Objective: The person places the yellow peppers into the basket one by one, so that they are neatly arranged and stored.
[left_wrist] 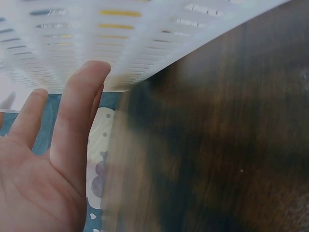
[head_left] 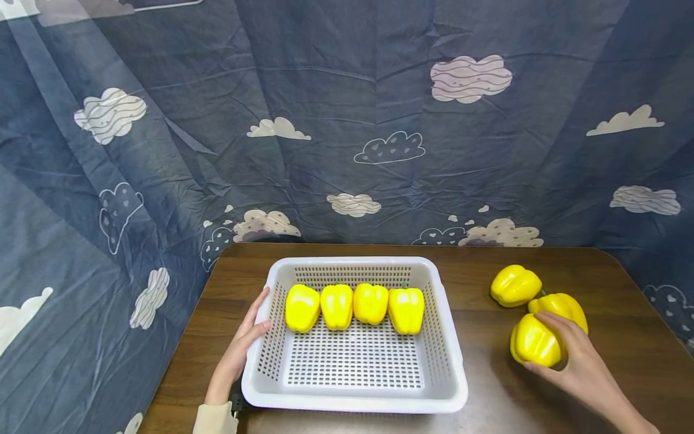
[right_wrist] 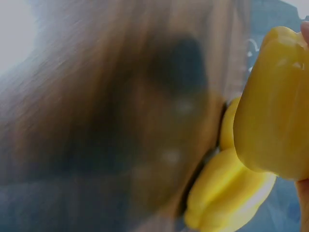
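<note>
My right hand (head_left: 577, 361) holds a yellow bell pepper (head_left: 535, 341) between thumb and fingers at the right of the table. In the right wrist view this bell pepper (right_wrist: 275, 106) looks large, with only bits of the fingers showing. Two more yellow bell peppers lie just beyond it: one farther back (head_left: 515, 286), the other partly hidden (head_left: 565, 306). My left hand (head_left: 238, 349) touches the left side of a white plastic basket (head_left: 352, 405), its fingers fairly straight. In the left wrist view these fingers (left_wrist: 77, 111) lie against the slotted basket wall (left_wrist: 159, 34).
Several yellow bell peppers (head_left: 337, 307) stand in a row toward the back of the basket. The brown wooden table (head_left: 477, 386) shows between basket and right hand. A dark blue cloud-patterned cloth (head_left: 325, 90) hangs behind the table and to its left.
</note>
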### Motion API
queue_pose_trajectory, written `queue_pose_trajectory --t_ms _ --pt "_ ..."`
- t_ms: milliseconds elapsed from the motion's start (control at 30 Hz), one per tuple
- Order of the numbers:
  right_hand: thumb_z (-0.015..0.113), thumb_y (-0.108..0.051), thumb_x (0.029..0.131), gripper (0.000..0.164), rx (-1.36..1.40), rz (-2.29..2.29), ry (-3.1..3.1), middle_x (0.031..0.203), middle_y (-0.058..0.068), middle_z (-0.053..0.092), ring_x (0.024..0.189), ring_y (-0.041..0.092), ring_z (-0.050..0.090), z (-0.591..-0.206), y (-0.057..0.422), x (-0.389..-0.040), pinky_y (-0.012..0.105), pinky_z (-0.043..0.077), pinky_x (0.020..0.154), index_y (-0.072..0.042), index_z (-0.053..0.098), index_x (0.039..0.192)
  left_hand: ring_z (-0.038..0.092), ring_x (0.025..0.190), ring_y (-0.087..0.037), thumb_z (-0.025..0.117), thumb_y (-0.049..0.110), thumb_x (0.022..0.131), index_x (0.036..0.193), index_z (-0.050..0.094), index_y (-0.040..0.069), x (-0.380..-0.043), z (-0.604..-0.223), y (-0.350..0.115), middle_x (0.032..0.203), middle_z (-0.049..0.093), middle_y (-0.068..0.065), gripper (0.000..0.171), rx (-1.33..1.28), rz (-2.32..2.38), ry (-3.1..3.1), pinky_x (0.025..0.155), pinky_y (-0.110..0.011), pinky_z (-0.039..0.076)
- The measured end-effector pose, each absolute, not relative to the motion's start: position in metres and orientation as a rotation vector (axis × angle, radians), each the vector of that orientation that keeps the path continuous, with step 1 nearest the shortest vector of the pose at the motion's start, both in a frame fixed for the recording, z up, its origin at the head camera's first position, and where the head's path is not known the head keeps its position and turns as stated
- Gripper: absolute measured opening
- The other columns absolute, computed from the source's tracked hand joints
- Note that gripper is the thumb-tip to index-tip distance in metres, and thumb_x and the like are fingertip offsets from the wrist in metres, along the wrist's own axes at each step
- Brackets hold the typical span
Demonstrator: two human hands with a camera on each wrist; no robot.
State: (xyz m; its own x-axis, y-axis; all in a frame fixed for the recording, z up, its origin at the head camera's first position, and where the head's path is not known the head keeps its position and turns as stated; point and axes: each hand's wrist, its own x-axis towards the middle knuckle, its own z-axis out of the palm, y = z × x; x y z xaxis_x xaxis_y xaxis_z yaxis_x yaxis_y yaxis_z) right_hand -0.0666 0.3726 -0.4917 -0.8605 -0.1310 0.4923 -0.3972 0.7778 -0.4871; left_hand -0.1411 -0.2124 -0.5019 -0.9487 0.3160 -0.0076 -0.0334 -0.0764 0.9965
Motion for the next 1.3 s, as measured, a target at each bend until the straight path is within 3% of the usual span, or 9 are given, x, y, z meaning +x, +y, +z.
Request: queue_pose_trajectory --t_ms 100,333,533,1167,1300 --pt "0.093 -0.007 0.041 0.098 0.458 0.834 -2.501 0.134 -0.004 0.043 0.128 -0.007 0.025 -0.485 0.365 -0.071 0.008 0.014 0.101 0.002 0.052 0.13 0.023 0.135 -0.044 0.038 0.011 0.099 0.154 0.014 0.03 -0.141 -0.501 -0.212 0.158 0.005 -0.006 0.063 0.315 2.123 1.945 0.096 -0.058 0.037" --pt "0.093 -0.007 0.043 0.098 0.466 0.842 -2.511 0.135 -0.007 0.043 0.13 -0.005 0.024 -0.474 0.351 -0.076 0.008 0.014 0.101 -0.001 0.052 0.132 0.023 0.135 -0.044 0.04 0.013 0.099 0.154 0.014 0.03 -0.141 -0.501 -0.212 0.158 0.004 -0.006 0.063 0.315 2.126 1.941 0.095 -0.059 0.038" --pt "0.093 -0.006 0.043 0.098 0.501 0.846 -2.485 0.133 0.002 0.048 0.127 -0.005 0.028 -0.468 0.342 -0.08 0.008 0.017 0.101 -0.001 0.052 0.132 0.023 0.135 -0.045 0.039 0.013 0.099 0.154 0.014 0.03 -0.141 -0.501 -0.212 0.158 0.004 -0.006 0.063 0.313 2.125 1.944 0.095 -0.059 0.038" --pt "0.091 -0.008 0.052 0.094 0.608 0.883 -2.485 0.137 0.007 0.046 0.129 0.001 0.029 -0.442 0.308 -0.088 0.011 0.018 0.103 -0.002 0.049 0.136 0.024 0.134 -0.044 0.041 0.016 0.098 0.153 0.015 0.031 -0.141 -0.502 -0.212 0.158 0.006 -0.006 0.063 0.289 2.111 1.959 0.095 -0.058 0.038" --pt "0.092 -0.011 0.053 0.094 0.648 0.894 -2.491 0.137 0.013 0.046 0.13 0.002 0.029 -0.435 0.297 -0.09 0.012 0.018 0.104 -0.002 0.049 0.136 0.024 0.134 -0.043 0.041 0.017 0.099 0.153 0.015 0.032 -0.14 -0.501 -0.212 0.158 0.006 -0.006 0.062 0.289 2.1 1.978 0.096 -0.057 0.037"
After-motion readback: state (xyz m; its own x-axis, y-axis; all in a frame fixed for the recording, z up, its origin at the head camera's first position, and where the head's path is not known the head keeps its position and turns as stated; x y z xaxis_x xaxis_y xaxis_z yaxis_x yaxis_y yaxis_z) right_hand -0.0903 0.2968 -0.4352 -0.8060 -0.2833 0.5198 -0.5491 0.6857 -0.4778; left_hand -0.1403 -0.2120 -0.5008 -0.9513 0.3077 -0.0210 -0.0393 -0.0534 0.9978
